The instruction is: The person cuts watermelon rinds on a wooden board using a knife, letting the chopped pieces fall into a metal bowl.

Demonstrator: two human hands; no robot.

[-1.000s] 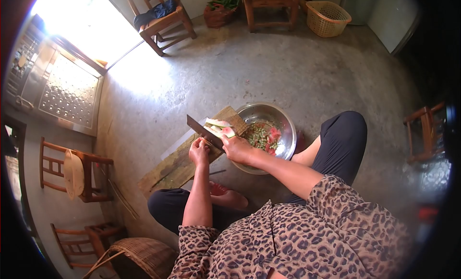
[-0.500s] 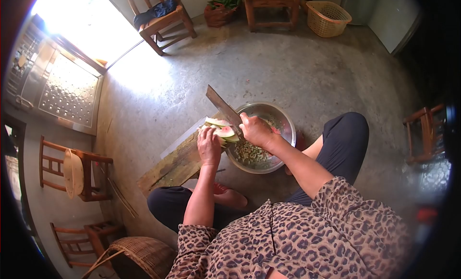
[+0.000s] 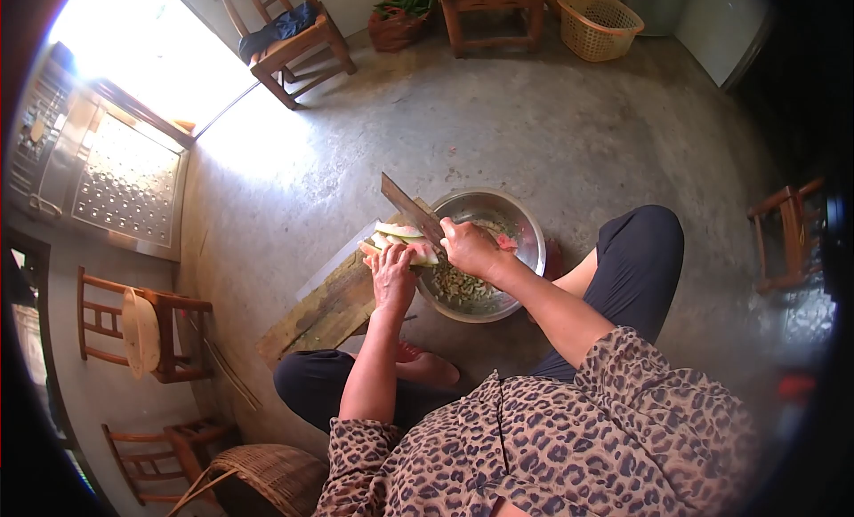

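Several pieces of watermelon rind (image 3: 420, 252), pale with green edges and some pink flesh, lie at the far end of a worn wooden board (image 3: 320, 311). My left hand (image 3: 391, 272) rests on them with its fingers spread. Wrapped round the handle of a wide-bladed knife (image 3: 407, 204) is my right hand (image 3: 470, 248), at the edge of a steel basin (image 3: 535, 250). The blade points away and to the left, over the board's end. Small chopped pale-green bits (image 3: 463, 288) and some pink pieces are inside the basin.
Wooden chairs stand at the upper left (image 3: 298, 46) and left (image 3: 173, 335). A wicker basket (image 3: 276, 472) is at the lower left. Along the far wall are a red bag of greens (image 3: 398, 28), a wooden stool (image 3: 492, 1) and a yellow plastic basket (image 3: 600, 28).
The knife in my right hand has swung from over the board towards the basin. My left hand has left the blade and spread onto the rind. The view has shifted slightly.
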